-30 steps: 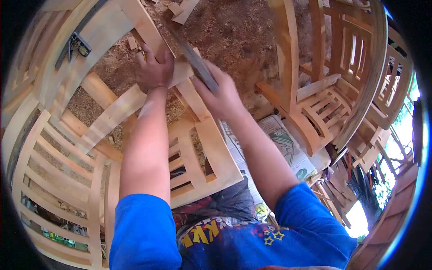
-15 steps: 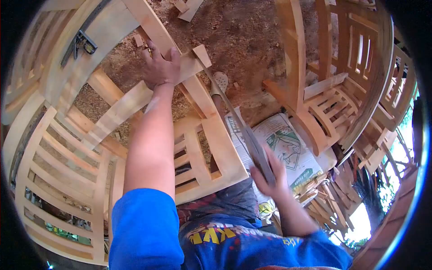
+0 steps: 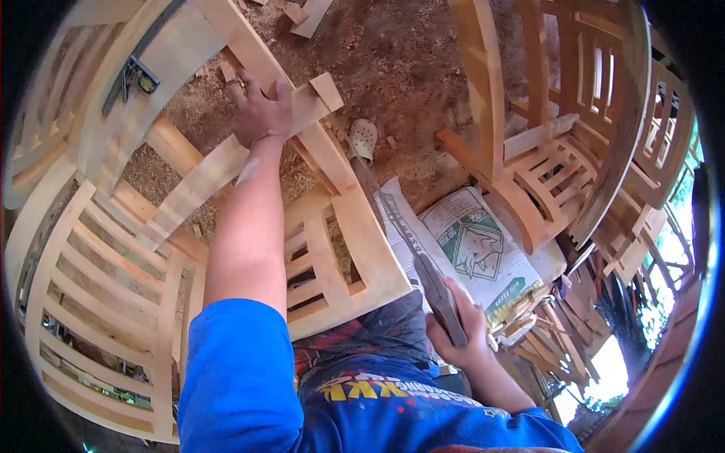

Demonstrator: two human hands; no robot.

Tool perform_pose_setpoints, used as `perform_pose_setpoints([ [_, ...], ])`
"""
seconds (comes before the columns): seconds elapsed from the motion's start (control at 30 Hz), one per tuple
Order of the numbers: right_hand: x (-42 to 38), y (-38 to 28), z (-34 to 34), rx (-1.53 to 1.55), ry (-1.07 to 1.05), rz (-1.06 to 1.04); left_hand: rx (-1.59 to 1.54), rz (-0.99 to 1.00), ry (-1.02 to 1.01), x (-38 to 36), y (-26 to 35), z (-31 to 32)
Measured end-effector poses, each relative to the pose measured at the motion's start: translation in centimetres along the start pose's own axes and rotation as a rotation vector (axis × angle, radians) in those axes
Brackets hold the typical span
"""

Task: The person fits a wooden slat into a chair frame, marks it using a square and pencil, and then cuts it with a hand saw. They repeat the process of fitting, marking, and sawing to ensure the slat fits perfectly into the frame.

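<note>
Right fingers [image 3: 451, 306] grip the saw [image 3: 432, 283], its long axis slanting forward-left beside the frame's [image 3: 370, 241] near right corner; left fingers [image 3: 260, 89] spread over the board [image 3: 200, 181].

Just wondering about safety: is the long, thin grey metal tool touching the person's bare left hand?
Apart. The head view shows pale wooden framing between the left hand and the grey tool, leaving a plain gap.

The brown floor [image 3: 408, 83] was strewn with pale wood shavings [image 3: 140, 170]. Flat wooden offcuts [image 3: 312, 16] lay on it toward the top of the view, a small wood block [image 3: 227, 72] well apart from them. A light-coloured clog [image 3: 363, 139] with holes rested there, a wood chip [image 3: 390, 141] just beside it.
</note>
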State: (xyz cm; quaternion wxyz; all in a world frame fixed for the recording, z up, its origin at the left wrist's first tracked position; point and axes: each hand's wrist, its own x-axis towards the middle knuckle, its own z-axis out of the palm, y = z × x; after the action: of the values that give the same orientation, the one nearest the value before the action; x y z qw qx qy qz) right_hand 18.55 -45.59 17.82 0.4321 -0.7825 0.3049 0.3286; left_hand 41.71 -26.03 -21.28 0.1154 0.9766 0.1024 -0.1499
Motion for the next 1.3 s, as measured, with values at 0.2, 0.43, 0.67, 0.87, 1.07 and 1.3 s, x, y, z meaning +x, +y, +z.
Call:
perform_pose_setpoints([
  [0.2, 20.0, 1.0, 5.5, 0.086, 0.047, -0.254, -0.019, -0.032, -0.066, 0.4, 0.6, -0.5],
  [0.43, 25.6, -2.2, 7.5, 0.006, 0.178, -0.480, -0.036, -0.020, -0.055, 0.0, 0.5, 0.1],
  [0.67, 1.8, -0.8, 0.7, 0.035, -0.046, 0.096, -0.058, -0.085, -0.144, 0.1, 1.3, -2.0],
  [0.87, 24.6, 0.6, 7.5, -0.021, 0.160, -0.435, -0.068, -0.108, -0.170, 0.6, 1.2, -1.8],
  [1.07, 26.7, -3.4, 7.6, 0.121, 0.086, -0.340, -0.077, -0.035, -0.046, 0.2, 0.6, -0.4],
  [1.3, 0.5, 0.0, -0.1, 0.037, -0.068, 0.212, -0.026, -0.015, -0.027, 0.0, 0.5, -0.6],
])
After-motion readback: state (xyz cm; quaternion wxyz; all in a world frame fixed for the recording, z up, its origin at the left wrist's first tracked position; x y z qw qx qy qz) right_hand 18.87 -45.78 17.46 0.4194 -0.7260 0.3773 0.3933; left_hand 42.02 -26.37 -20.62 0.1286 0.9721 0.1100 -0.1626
